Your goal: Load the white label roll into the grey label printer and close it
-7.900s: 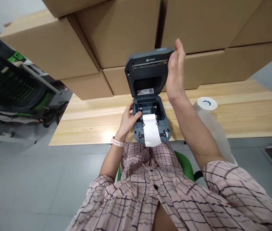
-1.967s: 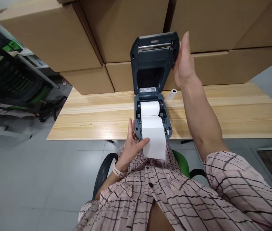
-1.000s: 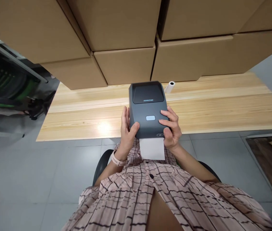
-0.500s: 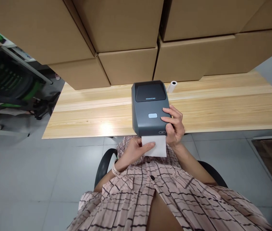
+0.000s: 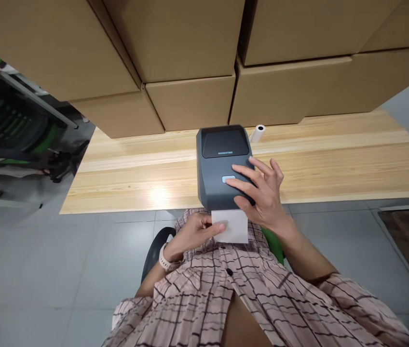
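Observation:
A dark grey label printer (image 5: 213, 188) stands at the front edge of the wooden table, with white label paper (image 5: 235, 232) hanging out of its front slot. My left hand (image 5: 199, 231) pinches the paper's left side, thumb on top and the other fingers beneath. Over the printer's right front lies my right hand (image 5: 262, 195), its fingers spread. One fingertip of it is at the light blue button (image 5: 227, 179); whether it presses cannot be told. Behind the printer, to the right, a roll of white paper (image 5: 258, 133) lies on the table.
Stacked cardboard boxes (image 5: 190, 103) line the back of the wooden table (image 5: 135, 178). A black and green chair (image 5: 16, 115) is at the far left. A dark panel with a pale edge (image 5: 407, 241) is at the right on the tiled floor.
My right hand has moved from the printer's right side onto its top, fingers now over the button. My left hand keeps hold of the paper, its thumb slightly further left.

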`<state>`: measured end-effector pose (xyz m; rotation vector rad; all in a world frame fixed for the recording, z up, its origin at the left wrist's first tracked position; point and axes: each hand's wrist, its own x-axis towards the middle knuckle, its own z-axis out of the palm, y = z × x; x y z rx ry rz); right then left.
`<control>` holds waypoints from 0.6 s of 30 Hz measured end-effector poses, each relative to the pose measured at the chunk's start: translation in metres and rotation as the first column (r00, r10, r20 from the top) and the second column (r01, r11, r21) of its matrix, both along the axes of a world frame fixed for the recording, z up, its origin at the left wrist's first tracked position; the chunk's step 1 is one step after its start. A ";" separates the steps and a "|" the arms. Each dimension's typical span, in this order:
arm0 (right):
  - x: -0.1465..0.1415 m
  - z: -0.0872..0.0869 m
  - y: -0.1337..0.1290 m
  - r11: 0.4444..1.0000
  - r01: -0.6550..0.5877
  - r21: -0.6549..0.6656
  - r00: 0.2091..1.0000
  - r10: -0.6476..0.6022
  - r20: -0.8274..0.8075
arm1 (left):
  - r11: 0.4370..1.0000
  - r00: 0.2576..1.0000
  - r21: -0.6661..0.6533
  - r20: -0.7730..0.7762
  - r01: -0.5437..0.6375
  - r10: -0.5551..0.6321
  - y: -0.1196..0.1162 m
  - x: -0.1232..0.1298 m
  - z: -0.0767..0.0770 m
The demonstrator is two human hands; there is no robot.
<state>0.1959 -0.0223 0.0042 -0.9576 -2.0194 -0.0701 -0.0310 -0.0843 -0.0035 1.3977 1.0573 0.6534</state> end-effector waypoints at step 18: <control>-0.013 0.081 0.136 0.579 -0.512 -0.634 0.690 0.717 0.097 | 0.887 0.938 0.311 0.173 -0.340 0.299 0.044 0.003 0.002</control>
